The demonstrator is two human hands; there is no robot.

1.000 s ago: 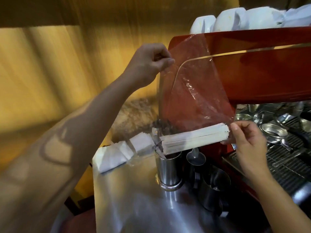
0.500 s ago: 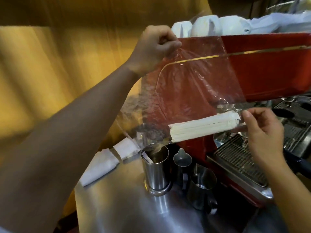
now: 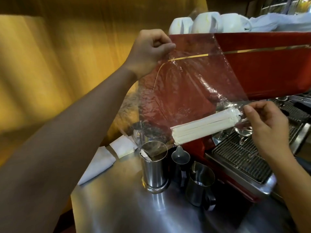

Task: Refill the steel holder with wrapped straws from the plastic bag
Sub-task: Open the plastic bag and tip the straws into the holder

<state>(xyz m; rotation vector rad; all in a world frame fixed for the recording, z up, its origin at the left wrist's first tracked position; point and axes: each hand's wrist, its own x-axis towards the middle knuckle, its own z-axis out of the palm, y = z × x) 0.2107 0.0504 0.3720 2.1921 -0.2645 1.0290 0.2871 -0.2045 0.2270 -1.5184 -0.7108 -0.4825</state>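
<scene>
Above the steel holder, a clear plastic bag is held stretched between both hands. Its upper edge is pinched by the left hand, up and to the left of the holder, fist closed with thumb pressed against forefinger. Its lower right corner is gripped by the right hand, up and to the right of the holder, fingers curled narrow onto the plastic. The wrapped straws are bunched inside the bag's lower part, tilted, low end just above and right of the holder's rim, high end beside the right fingertips. One paper wrapper is seen inside the holder, leaning on its wall. Two steel pitchers are set just right of the holder on the steel counter; folded white napkins are laid to its left. A red espresso machine is seen behind and right of the holder, white cups stacked on top.
</scene>
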